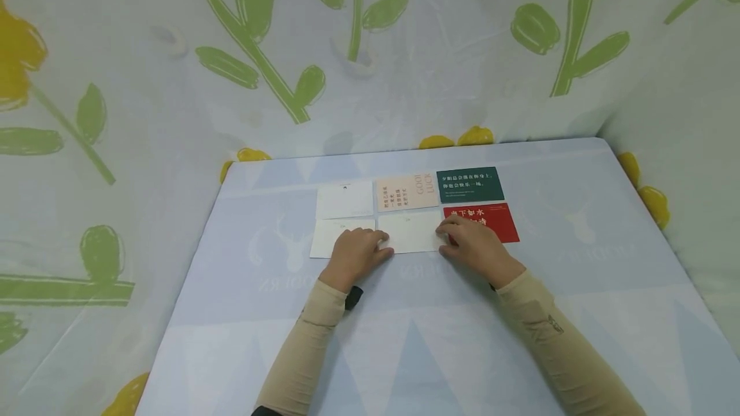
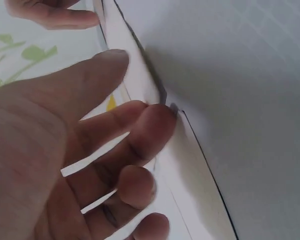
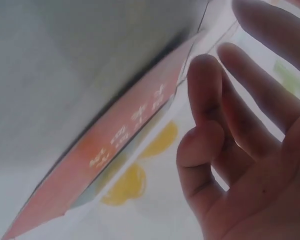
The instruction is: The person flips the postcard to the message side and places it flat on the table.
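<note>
While the left hand (image 1: 360,252) sat at the left edge of the middle white card (image 1: 413,233), the right hand (image 1: 476,246) sat at its right edge. Left fingers loosely bent, unclenched, thumb apart from forefinger; right fingers likewise slack and curved, with no grasp seen. Whether every fingertip touched the card, could not tell.

The middle white card lay flat on the pale blue-and-white table (image 1: 413,313), in the front row, between the lower-left white card (image 1: 328,238) and the red card (image 1: 504,223), the latter partly covered by the right hand. Back row, left to right: upper-left white card (image 1: 345,203), cream card (image 1: 405,194), green card (image 1: 471,188). Tan sleeves (image 1: 303,352) covered both forearms.
</note>
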The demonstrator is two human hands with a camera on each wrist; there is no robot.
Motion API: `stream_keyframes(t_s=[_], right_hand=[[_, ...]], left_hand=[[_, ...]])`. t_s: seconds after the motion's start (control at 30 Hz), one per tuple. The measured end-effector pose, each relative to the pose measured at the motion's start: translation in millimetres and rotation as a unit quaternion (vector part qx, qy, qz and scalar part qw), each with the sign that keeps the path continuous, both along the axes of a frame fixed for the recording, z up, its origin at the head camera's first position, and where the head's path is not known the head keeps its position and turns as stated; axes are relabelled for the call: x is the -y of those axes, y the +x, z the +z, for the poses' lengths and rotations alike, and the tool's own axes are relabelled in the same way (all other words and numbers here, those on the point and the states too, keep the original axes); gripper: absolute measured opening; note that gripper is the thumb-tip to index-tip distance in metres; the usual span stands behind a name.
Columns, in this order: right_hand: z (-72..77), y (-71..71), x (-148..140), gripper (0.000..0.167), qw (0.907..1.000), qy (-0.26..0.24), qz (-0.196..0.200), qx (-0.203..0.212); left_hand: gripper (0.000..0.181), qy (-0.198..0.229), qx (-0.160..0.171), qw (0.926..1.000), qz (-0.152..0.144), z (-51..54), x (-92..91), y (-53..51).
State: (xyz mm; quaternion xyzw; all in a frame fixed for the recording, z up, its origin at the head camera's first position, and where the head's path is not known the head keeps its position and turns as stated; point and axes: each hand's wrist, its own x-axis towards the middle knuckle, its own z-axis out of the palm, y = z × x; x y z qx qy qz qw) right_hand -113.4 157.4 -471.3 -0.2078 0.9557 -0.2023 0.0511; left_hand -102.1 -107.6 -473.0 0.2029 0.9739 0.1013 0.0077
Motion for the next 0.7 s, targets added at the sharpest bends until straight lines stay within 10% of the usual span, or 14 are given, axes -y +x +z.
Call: stream_keyframes(t_s=[0.7], right_hand=[[5.5,-11.8,-29.7,0.065,0.9955,-0.041,-0.026,-0.082]], left_hand=[[0.043,0.068,-0.080,0.9944,-0.013,0.2,27.4,-23.8]])
